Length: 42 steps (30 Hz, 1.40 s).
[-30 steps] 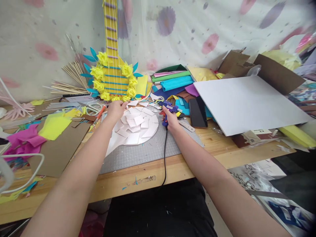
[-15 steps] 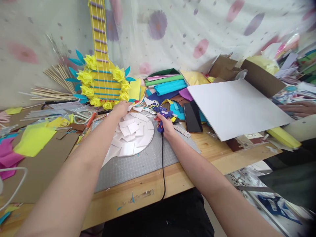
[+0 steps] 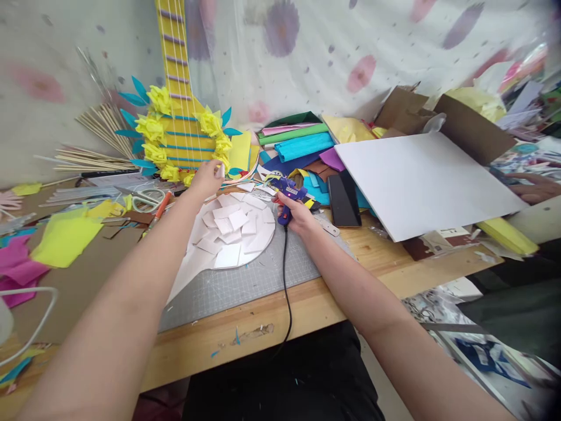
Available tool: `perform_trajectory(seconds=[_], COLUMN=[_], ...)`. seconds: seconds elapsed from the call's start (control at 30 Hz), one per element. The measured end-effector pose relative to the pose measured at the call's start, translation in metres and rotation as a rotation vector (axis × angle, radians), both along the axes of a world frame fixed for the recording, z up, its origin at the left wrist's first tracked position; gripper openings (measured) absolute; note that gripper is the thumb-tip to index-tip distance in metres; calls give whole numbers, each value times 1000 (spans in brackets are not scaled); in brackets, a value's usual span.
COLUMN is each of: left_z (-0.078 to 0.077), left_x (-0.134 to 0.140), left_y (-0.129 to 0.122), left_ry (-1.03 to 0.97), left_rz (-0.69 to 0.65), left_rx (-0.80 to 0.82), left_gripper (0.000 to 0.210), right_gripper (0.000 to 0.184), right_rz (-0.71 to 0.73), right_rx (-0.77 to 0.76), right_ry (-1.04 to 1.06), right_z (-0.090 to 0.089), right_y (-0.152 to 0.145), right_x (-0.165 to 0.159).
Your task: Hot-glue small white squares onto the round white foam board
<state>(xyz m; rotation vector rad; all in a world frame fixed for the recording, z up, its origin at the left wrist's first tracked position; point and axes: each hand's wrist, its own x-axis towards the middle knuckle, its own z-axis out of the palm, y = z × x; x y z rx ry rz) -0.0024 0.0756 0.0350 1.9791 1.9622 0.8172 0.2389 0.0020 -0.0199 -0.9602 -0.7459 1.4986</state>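
My left hand [image 3: 205,180] is closed, pinching a small white card piece [image 3: 221,171] just in front of the yellow paper guitar [image 3: 188,137]. Fingers of my right hand [image 3: 297,213] wrap round the handle of a purple glue gun [image 3: 287,188], whose black cord hangs over the table edge. Between and below my hands lies a white guitar-shaped board [image 3: 258,248], its round part covered with several overlapping white card pieces [image 3: 228,224]. Under it is a grey cutting mat [image 3: 263,285].
A black phone [image 3: 343,199] and a large white board [image 3: 421,181] lie to the right. Rolled coloured paper [image 3: 304,146] is stacked behind. Scissors [image 3: 149,200], an orange cutter [image 3: 162,205] and wooden sticks [image 3: 87,161] lie left. Another person's hand [image 3: 528,187] shows at far right.
My left hand has lifted slightly up and left from the table, and the white card piece now shows in its fingers. The glue gun stays in my right hand; the view has shifted a little.
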Motion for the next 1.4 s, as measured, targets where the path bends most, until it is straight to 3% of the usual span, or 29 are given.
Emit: perform_trajectory(seconds=[0.13, 0.2, 0.33, 0.43, 0.53, 0.9, 1.13, 1.4], left_z=[13, 13, -1, -17, -26, -23, -20, -34], left_x=[-17, -21, -15, -9, -10, -18, -14, -16], left_y=[-39, -68, -121, -141, -146, -144, -147, -143], left_ry=[-738, -1072, -1407, -1468, -1488, -1567, -1531, -1515], left_rz=[87, 47, -29, -63, -71, 20, -19, -153], left_rx=[-112, -172, -224, -274, -261, -219, -237, -306], left_gripper=[27, 14, 5, 8, 9, 8, 9, 22], right_gripper=[46, 44, 43, 43, 44, 46, 46, 48], right_rz=[112, 146, 307, 432, 508, 627, 686, 622], right_rx=[30, 81, 174, 192, 199, 272, 284, 262], right_ry=[15, -30, -143, -233, -317, -469, -504, -513], right_z=[13, 17, 20, 17, 12, 12, 10, 14], right_y=[-5, -8, -19, -27, -34, -43, -44, -44], right_x=[7, 10, 5, -6, -18, -25, -26, -26])
